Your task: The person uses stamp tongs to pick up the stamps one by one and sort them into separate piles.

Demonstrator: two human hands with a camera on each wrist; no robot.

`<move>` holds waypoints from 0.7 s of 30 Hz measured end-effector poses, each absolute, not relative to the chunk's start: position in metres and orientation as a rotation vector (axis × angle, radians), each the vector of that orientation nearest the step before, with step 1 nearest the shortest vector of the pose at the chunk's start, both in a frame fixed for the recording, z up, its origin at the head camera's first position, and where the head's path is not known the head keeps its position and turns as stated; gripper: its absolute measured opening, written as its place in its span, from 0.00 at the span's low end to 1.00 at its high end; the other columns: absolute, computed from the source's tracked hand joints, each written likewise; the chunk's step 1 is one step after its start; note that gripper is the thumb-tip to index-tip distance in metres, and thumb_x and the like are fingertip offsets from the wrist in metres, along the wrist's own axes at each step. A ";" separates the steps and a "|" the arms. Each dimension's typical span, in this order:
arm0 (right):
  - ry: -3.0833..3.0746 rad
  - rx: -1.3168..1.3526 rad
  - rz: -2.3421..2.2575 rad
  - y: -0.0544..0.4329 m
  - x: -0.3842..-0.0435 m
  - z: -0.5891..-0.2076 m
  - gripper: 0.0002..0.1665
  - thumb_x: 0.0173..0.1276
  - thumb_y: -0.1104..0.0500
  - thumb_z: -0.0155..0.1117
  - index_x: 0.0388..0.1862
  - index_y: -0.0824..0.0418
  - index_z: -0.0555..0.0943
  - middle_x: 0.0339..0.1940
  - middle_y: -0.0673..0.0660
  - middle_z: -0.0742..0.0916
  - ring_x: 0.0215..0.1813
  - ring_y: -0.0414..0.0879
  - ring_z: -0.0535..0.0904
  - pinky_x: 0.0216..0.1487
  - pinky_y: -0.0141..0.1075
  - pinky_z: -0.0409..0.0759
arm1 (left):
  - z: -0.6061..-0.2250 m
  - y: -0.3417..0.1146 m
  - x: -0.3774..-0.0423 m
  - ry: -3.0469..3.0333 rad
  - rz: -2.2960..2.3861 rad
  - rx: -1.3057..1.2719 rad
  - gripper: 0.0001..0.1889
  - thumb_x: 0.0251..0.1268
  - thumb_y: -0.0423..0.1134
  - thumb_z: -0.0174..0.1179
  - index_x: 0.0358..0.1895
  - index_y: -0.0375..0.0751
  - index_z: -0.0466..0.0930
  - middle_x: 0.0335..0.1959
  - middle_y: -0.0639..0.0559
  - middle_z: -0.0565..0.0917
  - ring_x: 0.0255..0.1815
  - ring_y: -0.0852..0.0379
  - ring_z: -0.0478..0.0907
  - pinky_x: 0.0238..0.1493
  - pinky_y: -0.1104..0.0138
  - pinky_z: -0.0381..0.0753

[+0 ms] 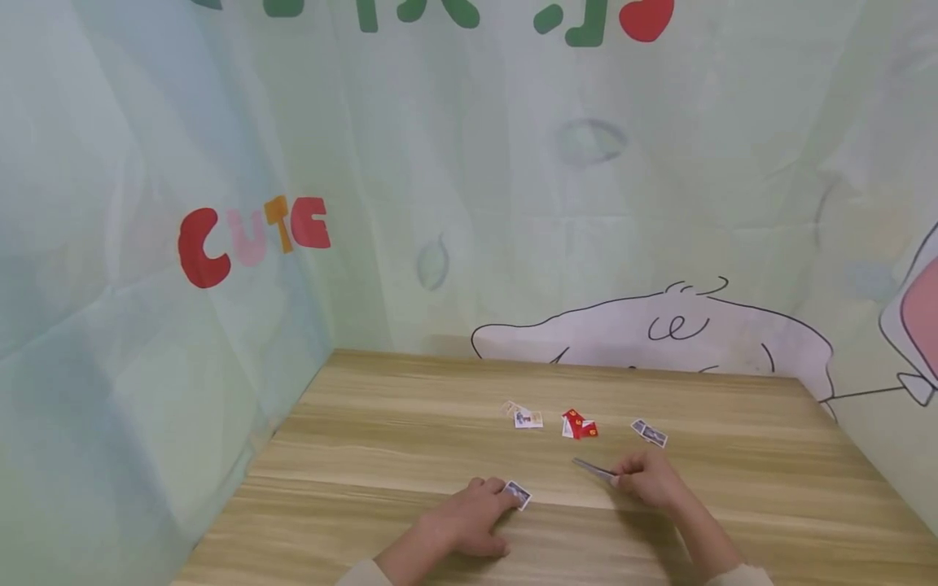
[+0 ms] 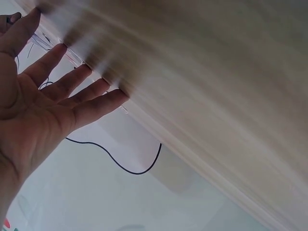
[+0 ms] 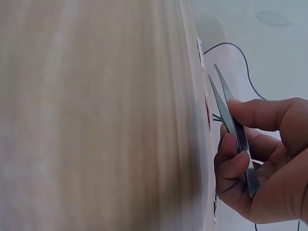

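My right hand (image 1: 648, 480) grips a pair of metal tweezers (image 3: 237, 130) just above the table, their two tips apart with nothing between them. My left hand (image 1: 472, 514) rests with its fingertips on the table, fingers spread and mostly straight in the left wrist view. Beside its index finger, partly under it, lies a small dark-patterned card (image 1: 519, 494) with a white border. Farther back lie three small groups of cards: white picture cards (image 1: 528, 419), red cards (image 1: 579, 425) overlapping a white one, and dark-backed cards (image 1: 650, 433) at the right.
The wood-grain table (image 1: 381, 423) meets a pale green cloth backdrop (image 1: 454, 203) at its far edge and left side. Coloured letters (image 1: 278, 224) and a line-drawn cartoon figure (image 1: 659, 334) are printed on the cloth.
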State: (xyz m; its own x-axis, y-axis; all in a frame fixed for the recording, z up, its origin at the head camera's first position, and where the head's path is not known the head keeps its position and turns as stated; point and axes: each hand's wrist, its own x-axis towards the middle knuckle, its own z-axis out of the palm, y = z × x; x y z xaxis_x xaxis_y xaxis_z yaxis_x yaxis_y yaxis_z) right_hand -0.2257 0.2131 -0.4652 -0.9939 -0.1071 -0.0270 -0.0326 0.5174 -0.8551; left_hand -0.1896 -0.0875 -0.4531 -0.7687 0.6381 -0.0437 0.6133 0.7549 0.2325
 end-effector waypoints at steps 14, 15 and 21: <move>2.624 -0.155 -1.432 0.203 -0.215 -0.459 0.09 0.51 0.68 0.65 0.33 0.71 0.81 0.26 0.54 0.81 0.30 0.48 0.73 0.32 0.38 0.72 | -0.452 -0.087 -0.191 2.822 0.307 1.018 0.30 0.45 0.50 0.69 0.56 0.51 0.75 0.56 0.51 0.72 0.52 0.54 0.69 0.51 0.64 0.72; 2.619 -0.159 -1.430 0.202 -0.214 -0.459 0.09 0.51 0.68 0.65 0.33 0.71 0.81 0.26 0.54 0.81 0.30 0.48 0.73 0.32 0.39 0.73 | -0.452 -0.088 -0.192 2.822 0.306 1.018 0.30 0.45 0.50 0.69 0.56 0.51 0.75 0.56 0.51 0.72 0.52 0.54 0.69 0.51 0.63 0.72; 2.597 -0.203 -1.415 0.200 -0.213 -0.459 0.10 0.51 0.67 0.66 0.34 0.71 0.81 0.26 0.54 0.81 0.30 0.48 0.74 0.32 0.39 0.73 | -0.452 -0.088 -0.191 2.814 0.307 1.010 0.31 0.45 0.50 0.69 0.58 0.50 0.74 0.57 0.50 0.72 0.52 0.54 0.69 0.51 0.63 0.72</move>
